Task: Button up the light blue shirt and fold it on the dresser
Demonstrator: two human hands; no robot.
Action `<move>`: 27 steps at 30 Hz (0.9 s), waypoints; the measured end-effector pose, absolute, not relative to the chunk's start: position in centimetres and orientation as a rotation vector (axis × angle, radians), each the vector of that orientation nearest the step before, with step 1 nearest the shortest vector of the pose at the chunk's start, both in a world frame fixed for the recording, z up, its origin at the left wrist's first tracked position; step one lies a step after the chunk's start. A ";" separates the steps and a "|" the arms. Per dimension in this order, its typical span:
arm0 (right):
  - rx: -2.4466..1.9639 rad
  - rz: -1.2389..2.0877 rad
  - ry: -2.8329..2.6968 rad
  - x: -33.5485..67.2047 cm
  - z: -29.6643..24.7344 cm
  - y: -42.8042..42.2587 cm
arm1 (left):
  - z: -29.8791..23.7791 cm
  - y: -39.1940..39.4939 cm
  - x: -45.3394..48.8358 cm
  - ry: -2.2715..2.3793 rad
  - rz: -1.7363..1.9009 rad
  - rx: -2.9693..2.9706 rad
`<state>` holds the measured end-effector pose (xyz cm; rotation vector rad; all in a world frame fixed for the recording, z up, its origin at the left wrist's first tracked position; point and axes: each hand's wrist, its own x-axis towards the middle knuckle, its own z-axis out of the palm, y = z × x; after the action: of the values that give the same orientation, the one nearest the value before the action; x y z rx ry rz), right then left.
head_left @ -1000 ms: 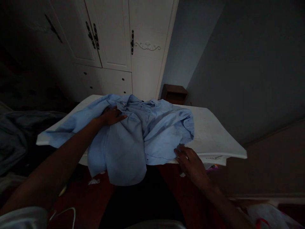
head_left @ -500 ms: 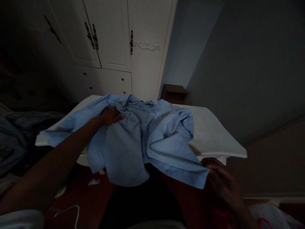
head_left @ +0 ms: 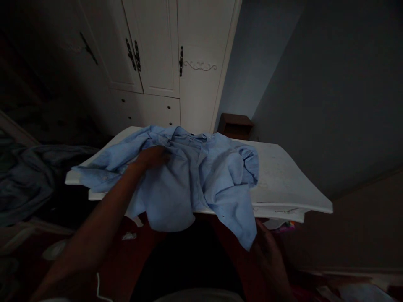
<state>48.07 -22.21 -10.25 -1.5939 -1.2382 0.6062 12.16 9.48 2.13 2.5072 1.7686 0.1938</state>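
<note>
A light blue button-up shirt (head_left: 171, 191) lies spread on a white ironing-board-like table (head_left: 280, 176), its collar at the far side and its lower part hanging over the near edge. My left hand (head_left: 153, 157) rests palm down on the shirt's left front, fingers stretched out and somewhat blurred. At the near right, my right hand (head_left: 267, 249) is closed at the lower corner of the shirt's front panel; its fingertips are dark and partly hidden. One sleeve trails toward the table's left end, and the other lies bunched at the right.
A white wardrobe (head_left: 198, 92) with dark handles stands behind the table. A small brown box-shaped cabinet (head_left: 235, 125) is beside it. Dark clothes (head_left: 28, 180) lie at the left. A white cable (head_left: 100, 289) and a crumpled scrap (head_left: 129, 236) are on the red floor.
My right hand has moved left and slightly down with the shirt's corner, so the panel hangs slacker. My left hand has shifted slightly on the cloth. The view has moved a little.
</note>
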 end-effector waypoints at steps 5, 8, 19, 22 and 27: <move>-1.580 0.313 -1.552 48.8 -11.0 -20.1 | 0.9 -1.5 14.6 1.717 1.181 2.214; -1.511 0.140 -1.632 49.4 -11.2 -19.6 | -1.6 -7.9 14.3 1.738 1.603 1.965; -1.211 0.624 -1.171 45.8 -3.1 -20.1 | -11.9 -13.0 12.2 1.583 1.403 1.264; -1.094 0.848 -0.842 46.2 -0.7 -20.8 | -11.5 -12.5 13.3 1.477 1.389 1.262; -0.944 1.064 -0.759 47.5 1.4 -20.5 | -10.6 -12.6 13.8 1.457 1.407 1.203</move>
<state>47.50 -20.53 1.40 -0.9439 -0.7586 1.0640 13.76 -12.60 -10.59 1.2032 1.4573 1.4073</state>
